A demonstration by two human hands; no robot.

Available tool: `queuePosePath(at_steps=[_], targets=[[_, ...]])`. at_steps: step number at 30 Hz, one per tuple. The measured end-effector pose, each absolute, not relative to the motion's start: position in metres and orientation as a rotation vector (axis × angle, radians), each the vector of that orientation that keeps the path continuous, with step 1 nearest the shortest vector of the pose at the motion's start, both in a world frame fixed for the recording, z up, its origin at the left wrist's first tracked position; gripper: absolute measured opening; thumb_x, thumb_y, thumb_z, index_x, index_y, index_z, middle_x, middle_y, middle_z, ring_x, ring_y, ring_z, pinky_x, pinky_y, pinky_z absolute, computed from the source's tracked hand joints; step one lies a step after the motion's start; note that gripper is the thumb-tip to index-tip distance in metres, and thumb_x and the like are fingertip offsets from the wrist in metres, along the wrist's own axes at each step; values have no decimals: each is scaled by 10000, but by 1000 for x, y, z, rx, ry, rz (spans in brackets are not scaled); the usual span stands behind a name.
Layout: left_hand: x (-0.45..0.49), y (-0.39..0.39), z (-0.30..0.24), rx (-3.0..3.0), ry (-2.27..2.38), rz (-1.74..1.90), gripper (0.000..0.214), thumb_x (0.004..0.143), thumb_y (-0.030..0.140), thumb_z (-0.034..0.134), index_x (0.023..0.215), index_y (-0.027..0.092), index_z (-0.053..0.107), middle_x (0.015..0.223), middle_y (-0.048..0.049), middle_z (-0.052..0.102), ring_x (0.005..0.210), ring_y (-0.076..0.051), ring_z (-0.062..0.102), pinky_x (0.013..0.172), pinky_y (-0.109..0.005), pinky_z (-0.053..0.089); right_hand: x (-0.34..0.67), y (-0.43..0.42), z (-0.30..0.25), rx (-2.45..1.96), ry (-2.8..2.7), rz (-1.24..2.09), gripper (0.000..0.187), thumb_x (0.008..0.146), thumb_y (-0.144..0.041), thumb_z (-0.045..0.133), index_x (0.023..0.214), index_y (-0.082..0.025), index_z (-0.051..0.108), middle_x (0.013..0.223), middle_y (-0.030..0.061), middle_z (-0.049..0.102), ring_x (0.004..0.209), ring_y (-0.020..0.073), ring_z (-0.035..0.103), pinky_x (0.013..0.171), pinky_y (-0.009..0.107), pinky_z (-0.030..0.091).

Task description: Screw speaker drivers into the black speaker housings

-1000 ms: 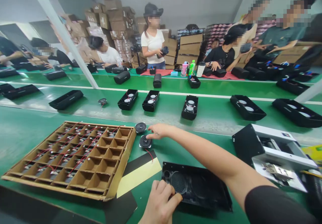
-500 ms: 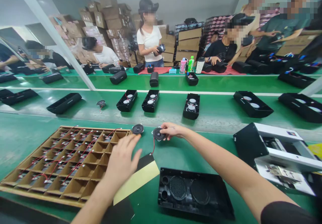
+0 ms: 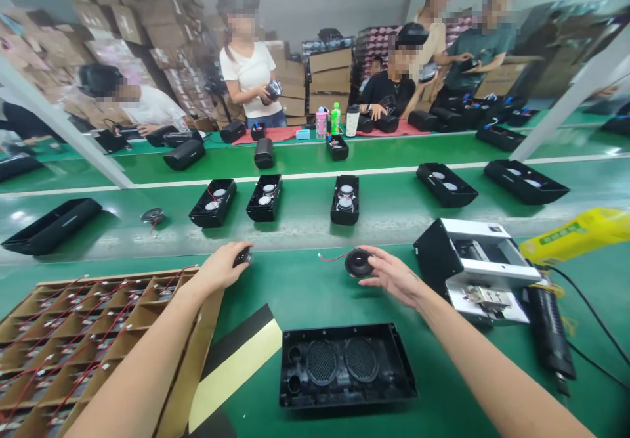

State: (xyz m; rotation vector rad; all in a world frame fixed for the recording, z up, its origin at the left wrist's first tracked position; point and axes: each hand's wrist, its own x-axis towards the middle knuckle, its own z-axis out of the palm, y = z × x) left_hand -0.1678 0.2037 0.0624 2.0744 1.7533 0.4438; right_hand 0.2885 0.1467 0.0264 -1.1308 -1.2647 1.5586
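Observation:
Between the thumb and fingers of my right hand (image 3: 391, 274) is a round black speaker driver (image 3: 358, 262), its red wire trailing left. My left hand (image 3: 220, 267) is closed on a second speaker driver (image 3: 242, 256) beside the box corner; my fingers cover part of it. Below and between my hands lies a black speaker housing (image 3: 347, 366), inner side up, with two round mesh grilles and two small round holes at its left end. To its left is a black sheet with a pale yellow strip (image 3: 236, 373).
At left stands a cardboard divider box (image 3: 194, 333) with wired speaker drivers. A black-and-white machine (image 3: 472, 267) and a yellow-wrapped power screwdriver (image 3: 551, 320) are at right. Beyond, several housings (image 3: 344, 199) and a loose driver (image 3: 152, 215) lie on the green belt. Co-workers (image 3: 251, 77) work opposite.
My right hand has carried its speaker driver rightward, away from the left one. My left hand has closed on the other driver. The view has shifted right, bringing the screwdriver into sight.

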Motion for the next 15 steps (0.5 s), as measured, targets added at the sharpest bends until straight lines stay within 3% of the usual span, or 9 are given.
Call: queuePosePath(at_steps=[3,6,11,15], targets=[[-161,197,71,1923,1620,749,518,956,494,735,1373,215,609,1383,-125,669,1298,-307,647,1110,-546,544,289,135,5,-1148,-1270,1347,491,1023,-609,603,1301,-207,653,1411,168,662,1238,315,708,995,541,675],[-144,182,78,1705,1456,992,703,874,586,768,1440,277,489,1399,-123,669,1293,-310,677,1080,-491,578,287,125,-14,-1131,-1368,1126,475,1009,-635,628,1224,-214,674,1474,159,595,1279,318,671,1077,541,629],[-103,145,66,1388,1223,1133,903,869,614,741,1606,336,300,1298,-108,744,1135,-311,774,1013,-535,620,293,111,-27,-1117,-1635,862,374,1022,-434,674,1345,-248,652,1442,154,588,1325,307,621,1147,517,565],[-76,128,31,1280,1211,1152,846,886,618,706,1601,282,404,1256,-117,757,1118,-307,776,1033,-533,611,297,106,-28,-1117,-1820,711,364,1015,-312,658,1371,-237,644,1398,157,616,1362,319,589,1242,563,460]])
